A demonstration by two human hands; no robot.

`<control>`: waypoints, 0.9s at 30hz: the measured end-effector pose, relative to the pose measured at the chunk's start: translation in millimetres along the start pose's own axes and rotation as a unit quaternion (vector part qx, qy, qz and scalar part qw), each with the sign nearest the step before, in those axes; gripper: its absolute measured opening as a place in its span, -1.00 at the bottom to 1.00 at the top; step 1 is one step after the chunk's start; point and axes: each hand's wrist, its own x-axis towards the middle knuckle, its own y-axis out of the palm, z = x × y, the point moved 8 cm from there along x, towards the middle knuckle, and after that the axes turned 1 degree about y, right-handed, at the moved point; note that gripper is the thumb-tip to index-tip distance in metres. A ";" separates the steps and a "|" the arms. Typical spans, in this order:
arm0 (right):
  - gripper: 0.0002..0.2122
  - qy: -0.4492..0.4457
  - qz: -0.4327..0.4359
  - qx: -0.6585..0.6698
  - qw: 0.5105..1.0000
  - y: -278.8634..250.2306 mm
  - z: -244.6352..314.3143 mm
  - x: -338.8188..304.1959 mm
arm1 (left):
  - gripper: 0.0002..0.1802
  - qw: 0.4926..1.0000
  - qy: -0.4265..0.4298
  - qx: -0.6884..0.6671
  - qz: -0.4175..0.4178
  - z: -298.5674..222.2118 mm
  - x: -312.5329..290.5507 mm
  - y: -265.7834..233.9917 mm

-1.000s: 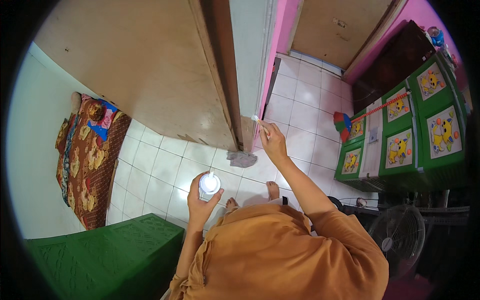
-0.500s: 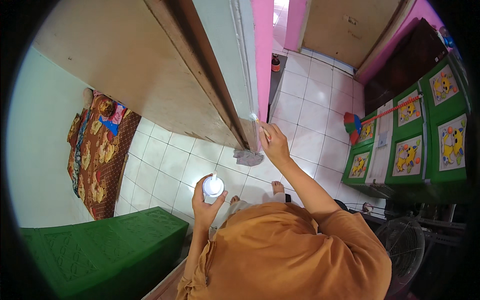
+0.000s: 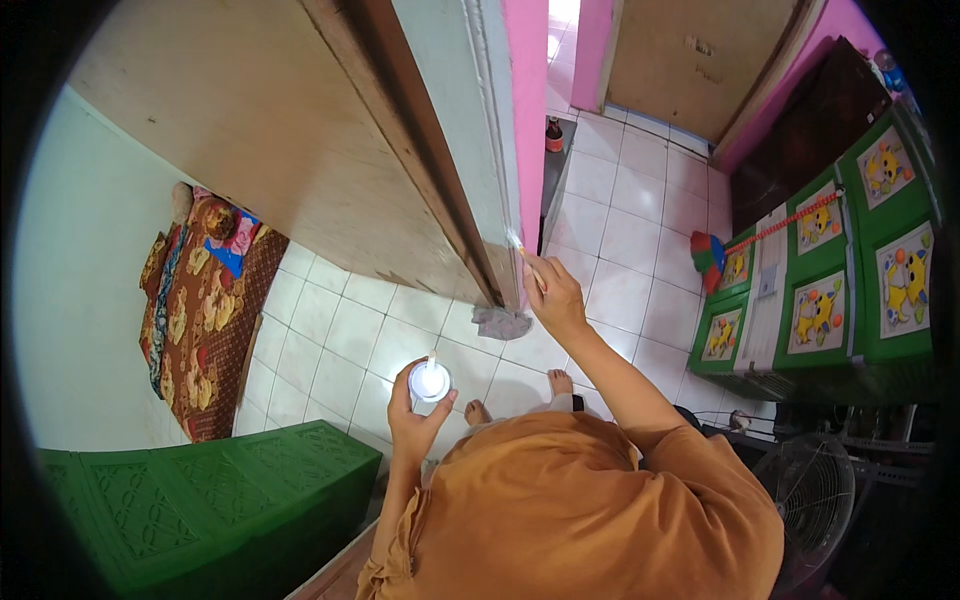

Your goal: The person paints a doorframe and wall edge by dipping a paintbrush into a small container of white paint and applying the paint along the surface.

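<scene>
Apparent brushing stage: a paintbrush is pinched in the right hand, tip at the pale doorway edge just beyond, a white-filled cup gripped in the left hand, steady contact seemingly required.

Room rightward
Your right hand can pass over square white tiles; a pale-grey painted doorpost blocks its left.

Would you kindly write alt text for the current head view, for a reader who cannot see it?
A person's right hand holds a brush at a door frame, while the left hand holds a container with white contents. A green cabinet with cartoon panels stands at right.
</scene>
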 end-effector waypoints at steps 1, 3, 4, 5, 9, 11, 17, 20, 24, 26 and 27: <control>-0.77 0.013 0.012 -0.008 1.000 1.5 -4.1 -7.3 | -0.29 1.000 -0.004 0.004 -0.002 1.1 -3.0 -2.2; -0.77 0.025 0.021 -0.019 0.999 8.1 -12.9 -13.5 | -0.29 1.000 -0.005 0.007 -0.001 1.6 -6.5 -4.7; -0.75 0.022 0.016 -0.013 1.000 12.2 -17.3 -14.9 | -0.29 1.000 -0.004 0.006 0.001 1.8 -7.5 -5.5; -0.72 0.020 0.014 -0.005 1.000 13.8 -12.6 -12.0 | -0.29 1.000 -0.005 0.006 0.002 1.8 -8.5 -7.7; -0.79 0.024 0.027 -0.013 0.999 10.2 8.6 12.3 | -0.29 1.000 -0.004 0.006 0.002 -0.8 -6.8 -13.8; -0.80 -0.013 -0.029 0.015 0.999 -8.2 33.9 24.9 | -0.30 1.000 0.003 -0.009 -0.005 -5.4 -3.9 -15.9; -0.80 0.025 0.015 0.002 1.000 -20.7 34.1 3.7 | -0.30 1.000 0.002 -0.010 -0.007 -2.8 -9.9 -21.8; -0.81 0.029 0.044 -0.006 0.999 -7.7 17.0 0.2 | -0.31 1.000 0.003 -0.004 0.004 -13.6 -7.8 -17.9; -0.81 -0.001 0.019 -0.011 1.000 -13.9 29.2 24.2 | -0.31 1.000 -0.007 -0.022 -0.002 -22.3 -7.6 -17.0; -0.81 0.001 0.017 -0.002 1.000 -23.6 39.4 39.2 | -0.32 1.000 -0.012 -0.022 -0.002 -28.3 -7.3 -16.6; -0.81 -0.001 0.016 -0.003 1.000 -28.7 46.0 44.6 | -0.32 1.000 -0.011 -0.023 -0.003 -28.5 -7.9 -16.1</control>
